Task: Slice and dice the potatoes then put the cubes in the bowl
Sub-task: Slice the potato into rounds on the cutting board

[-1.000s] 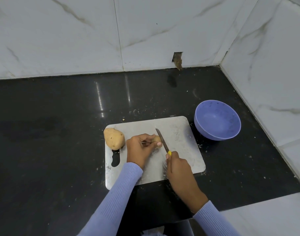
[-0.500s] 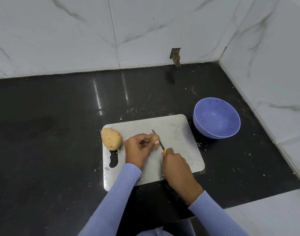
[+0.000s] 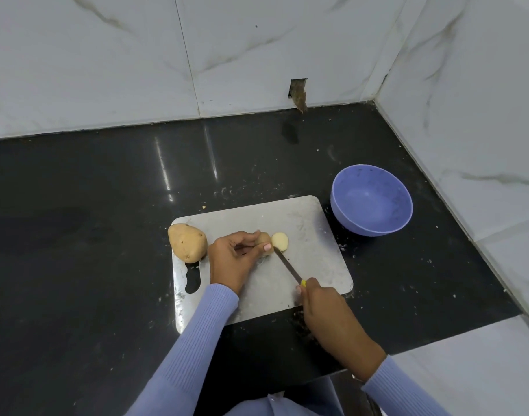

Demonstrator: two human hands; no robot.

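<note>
A steel cutting board (image 3: 314, 259) lies on the black counter. My left hand (image 3: 234, 259) grips a small potato (image 3: 264, 237) on the board, mostly hidden under the fingers. A round pale slice (image 3: 279, 241) lies flat just right of that potato. My right hand (image 3: 326, 307) holds a knife (image 3: 287, 265) by its yellow handle, the blade tip resting at the potato's cut end. A whole unpeeled potato (image 3: 187, 242) sits at the board's left edge. The purple bowl (image 3: 371, 204) stands empty to the right of the board.
White marble walls close in the counter at the back and on the right, with a small hole (image 3: 298, 94) in the back wall. Crumbs dot the dark counter (image 3: 92, 235) around the board. A white ledge (image 3: 467, 370) borders the counter at the front right.
The knife has cut through the small potato and a round slice now lies on the board beside it. My right hand has drawn back toward me with the knife.
</note>
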